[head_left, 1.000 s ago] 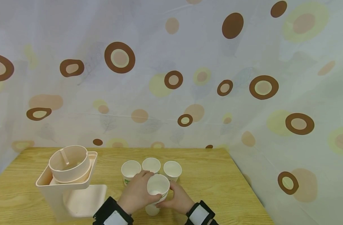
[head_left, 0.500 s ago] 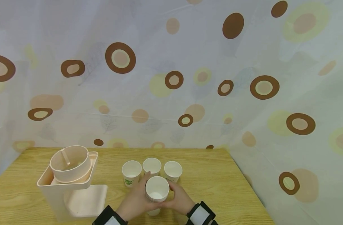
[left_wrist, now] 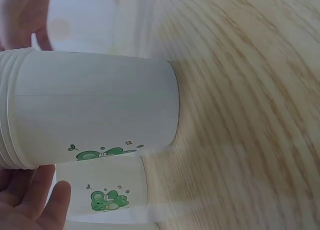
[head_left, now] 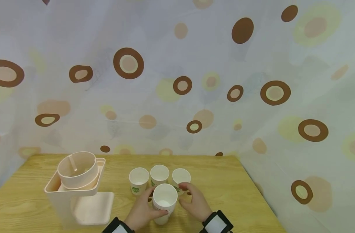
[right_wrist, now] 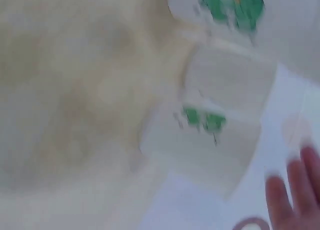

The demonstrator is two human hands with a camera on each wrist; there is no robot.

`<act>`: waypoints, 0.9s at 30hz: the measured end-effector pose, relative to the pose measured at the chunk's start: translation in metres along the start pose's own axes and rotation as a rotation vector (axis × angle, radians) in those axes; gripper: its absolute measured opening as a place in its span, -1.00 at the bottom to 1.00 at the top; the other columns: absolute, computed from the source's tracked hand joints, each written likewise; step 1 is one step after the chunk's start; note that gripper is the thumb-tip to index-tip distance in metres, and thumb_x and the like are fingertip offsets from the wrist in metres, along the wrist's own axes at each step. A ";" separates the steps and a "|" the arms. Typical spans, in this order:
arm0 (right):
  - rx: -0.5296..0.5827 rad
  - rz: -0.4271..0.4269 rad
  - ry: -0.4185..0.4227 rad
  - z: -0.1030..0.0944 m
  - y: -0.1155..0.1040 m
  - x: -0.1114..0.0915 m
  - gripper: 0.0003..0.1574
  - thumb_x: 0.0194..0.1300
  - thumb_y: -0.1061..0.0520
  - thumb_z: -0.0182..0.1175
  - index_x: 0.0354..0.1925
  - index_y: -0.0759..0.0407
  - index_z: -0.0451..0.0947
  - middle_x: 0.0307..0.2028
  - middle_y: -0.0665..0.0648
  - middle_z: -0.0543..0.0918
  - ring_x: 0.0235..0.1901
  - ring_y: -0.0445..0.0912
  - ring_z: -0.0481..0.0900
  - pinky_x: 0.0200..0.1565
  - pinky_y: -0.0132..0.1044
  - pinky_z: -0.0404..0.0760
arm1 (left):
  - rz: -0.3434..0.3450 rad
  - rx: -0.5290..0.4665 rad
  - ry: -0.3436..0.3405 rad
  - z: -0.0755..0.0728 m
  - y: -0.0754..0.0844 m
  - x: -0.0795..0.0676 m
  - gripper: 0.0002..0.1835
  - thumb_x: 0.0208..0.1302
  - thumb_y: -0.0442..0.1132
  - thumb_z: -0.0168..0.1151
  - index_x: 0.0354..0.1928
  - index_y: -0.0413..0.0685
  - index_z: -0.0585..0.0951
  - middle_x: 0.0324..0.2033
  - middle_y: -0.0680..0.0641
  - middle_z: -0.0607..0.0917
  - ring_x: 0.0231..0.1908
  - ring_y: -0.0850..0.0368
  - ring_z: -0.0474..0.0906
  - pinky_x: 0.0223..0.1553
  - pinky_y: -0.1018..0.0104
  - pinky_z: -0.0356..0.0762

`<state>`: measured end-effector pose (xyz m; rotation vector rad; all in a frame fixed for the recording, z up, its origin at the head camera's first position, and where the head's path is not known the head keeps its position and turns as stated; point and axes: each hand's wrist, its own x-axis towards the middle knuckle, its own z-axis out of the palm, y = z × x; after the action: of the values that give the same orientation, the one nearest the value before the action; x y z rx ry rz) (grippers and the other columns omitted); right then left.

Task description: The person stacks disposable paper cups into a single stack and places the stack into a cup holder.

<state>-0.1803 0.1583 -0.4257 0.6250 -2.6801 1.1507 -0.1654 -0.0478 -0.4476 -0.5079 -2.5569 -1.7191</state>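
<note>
A nested stack of white paper cups stands upright at the front middle, with several rims layered at its top. My left hand grips it from the left, thumb across the near side. In the left wrist view the lowest cup shows a green print and its base close to the wood. My right hand is off to the right of the stack, holding nothing, fingers parted. Behind stand three single paper cups: left, middle and right. The right wrist view is blurred.
At the left of the wooden table stands a cream plastic holder with a round tub in its top and a flat tray foot. A patterned curtain hangs behind and along the right.
Both hands worked one cup down into the stack. The right hand then let go and drew away to the right, while the left still holds. The head view shifted slightly.
</note>
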 end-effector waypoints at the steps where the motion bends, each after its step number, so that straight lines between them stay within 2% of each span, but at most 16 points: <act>1: -0.023 0.009 0.070 -0.002 0.001 0.003 -0.38 -0.03 0.32 0.29 0.06 0.41 0.43 -0.04 0.36 0.59 -0.05 0.18 0.50 -0.10 0.10 0.55 | 0.003 0.010 0.007 0.000 -0.001 0.000 -0.13 -0.24 -0.03 0.51 0.14 -0.33 0.42 -0.01 -0.24 0.61 -0.01 -0.13 0.48 -0.03 -0.12 0.47; 3: -0.061 0.046 0.175 -0.004 0.005 0.011 -0.31 -0.02 0.25 0.33 0.09 0.47 0.38 0.01 0.44 0.53 0.00 0.25 0.44 -0.05 0.17 0.53 | 0.003 0.032 0.022 0.000 -0.002 0.000 -0.12 -0.26 -0.01 0.52 0.14 -0.32 0.43 -0.02 -0.23 0.62 0.00 -0.13 0.48 0.00 -0.19 0.44; 5: -0.087 0.098 0.204 -0.005 0.012 0.020 -0.13 -0.05 0.16 0.37 0.17 0.52 0.27 0.09 0.53 0.42 0.10 0.34 0.34 0.03 0.25 0.45 | 0.001 0.063 0.038 -0.001 -0.003 0.001 -0.12 -0.27 0.02 0.52 0.13 -0.31 0.44 -0.03 -0.24 0.62 0.00 -0.15 0.48 0.02 -0.26 0.41; 9: -0.109 0.208 0.157 0.000 0.030 0.035 0.18 -0.13 0.03 0.44 0.27 0.57 0.10 0.20 0.62 0.27 0.20 0.45 0.17 0.14 0.32 0.32 | 0.006 0.109 0.064 0.001 -0.006 0.003 -0.11 -0.30 0.06 0.51 0.11 -0.30 0.46 -0.04 -0.27 0.62 0.00 -0.18 0.49 0.03 -0.31 0.38; 13: -0.129 0.278 0.111 0.009 0.044 0.042 0.28 -0.21 0.00 0.47 0.28 0.64 0.08 0.20 0.66 0.29 0.19 0.47 0.21 0.15 0.31 0.34 | -0.009 0.110 0.061 0.005 -0.007 0.003 -0.10 -0.33 0.09 0.51 0.10 -0.29 0.48 -0.04 -0.28 0.62 -0.01 -0.18 0.49 0.03 -0.30 0.39; 18: -0.121 0.314 0.091 0.017 0.054 0.046 0.23 -0.21 0.03 0.46 0.26 0.66 0.11 0.13 0.66 0.37 0.12 0.45 0.32 0.08 0.29 0.42 | -0.025 0.102 0.056 0.008 -0.008 0.002 -0.09 -0.33 0.10 0.51 0.10 -0.28 0.48 -0.02 -0.28 0.61 0.00 -0.19 0.48 0.03 -0.32 0.38; 24: -0.078 0.222 0.140 0.020 0.056 0.047 -0.06 -0.27 0.13 0.47 0.04 0.63 0.37 -0.11 0.54 0.58 -0.10 0.32 0.53 -0.06 0.21 0.54 | 0.009 0.129 0.080 0.006 -0.005 0.002 -0.12 -0.33 0.08 0.52 0.07 -0.30 0.49 -0.08 -0.27 0.62 -0.05 -0.17 0.51 -0.01 -0.27 0.43; 27: -0.037 0.211 0.151 0.019 0.054 0.046 -0.13 -0.28 0.17 0.48 -0.01 0.59 0.40 -0.15 0.50 0.60 -0.14 0.28 0.55 -0.08 0.19 0.55 | 0.002 0.127 0.083 0.003 -0.005 0.001 -0.11 -0.32 0.07 0.52 0.08 -0.31 0.47 -0.07 -0.27 0.61 -0.05 -0.17 0.50 -0.01 -0.27 0.43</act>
<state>-0.2449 0.1635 -0.4602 0.2422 -2.6790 1.1425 -0.1674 -0.0466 -0.4528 -0.4243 -2.5841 -1.5299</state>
